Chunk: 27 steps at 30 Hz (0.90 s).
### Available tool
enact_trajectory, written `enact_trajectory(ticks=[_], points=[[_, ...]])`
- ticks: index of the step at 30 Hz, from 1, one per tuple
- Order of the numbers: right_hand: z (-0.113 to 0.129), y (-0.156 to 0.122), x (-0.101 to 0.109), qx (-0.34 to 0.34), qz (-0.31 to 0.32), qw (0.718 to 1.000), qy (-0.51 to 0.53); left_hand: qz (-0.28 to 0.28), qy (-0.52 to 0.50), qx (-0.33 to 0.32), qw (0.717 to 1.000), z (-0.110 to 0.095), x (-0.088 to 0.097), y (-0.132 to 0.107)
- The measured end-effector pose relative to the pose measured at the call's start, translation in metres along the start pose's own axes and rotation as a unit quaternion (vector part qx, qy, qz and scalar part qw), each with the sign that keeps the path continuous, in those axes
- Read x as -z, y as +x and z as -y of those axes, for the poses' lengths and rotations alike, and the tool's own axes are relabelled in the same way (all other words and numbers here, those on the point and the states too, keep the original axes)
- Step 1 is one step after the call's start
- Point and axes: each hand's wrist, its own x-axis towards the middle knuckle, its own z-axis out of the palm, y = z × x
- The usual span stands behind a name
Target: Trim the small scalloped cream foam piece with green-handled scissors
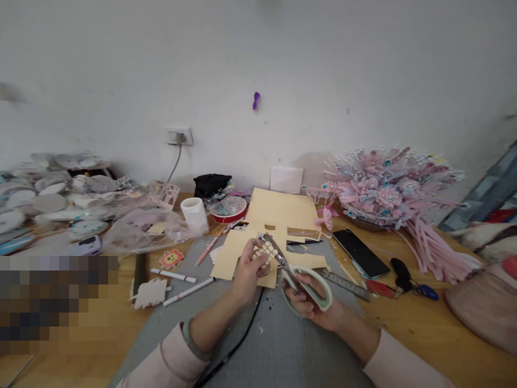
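Note:
My left hand (249,272) pinches a small pale-yellow paper piece (267,252) with dark flower-like outlines drawn on it. In my right hand (309,302) is a pair of scissors (324,293) with pale green and white handles. Their blades point up and to the left, right beside the paper piece; whether they touch its edge I cannot tell. Beneath and behind both hands lie sheets of yellow card (283,207), one with a small cut-out hole. Narrow card strips (309,262) lie just behind the scissors.
A grey cutting mat (258,345) covers the middle of the wooden table. To the right are a metal ruler (347,285), a phone (361,253), keys (402,277) and a pink beaded headpiece (388,188). Leftward are pens (189,292), a white cup (194,215) and a red-rimmed bowl (229,217).

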Motion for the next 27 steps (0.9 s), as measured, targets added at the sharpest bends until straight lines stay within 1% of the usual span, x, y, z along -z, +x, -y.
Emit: enact_trajectory(ticks=[5,13,17,21,27], points=[[-0.001,0.001,0.0,0.013,-0.007,1.0,-0.002,-0.012,0.022,0.007,1.0,0.006,-0.001,-0.002],[-0.001,0.001,-0.003,0.019,-0.025,1.0,0.0,-0.027,0.051,-0.014,0.998,0.014,-0.001,-0.002],[-0.002,0.002,-0.001,0.016,-0.034,0.999,-0.008,-0.033,0.057,-0.016,0.998,0.014,-0.002,-0.002],[-0.001,0.002,-0.002,0.024,-0.028,0.999,-0.014,-0.037,0.053,-0.014,0.998,0.011,-0.002,-0.002],[-0.001,0.002,-0.003,0.017,-0.035,0.999,-0.015,-0.025,0.048,-0.008,0.999,0.01,0.0,-0.001]])
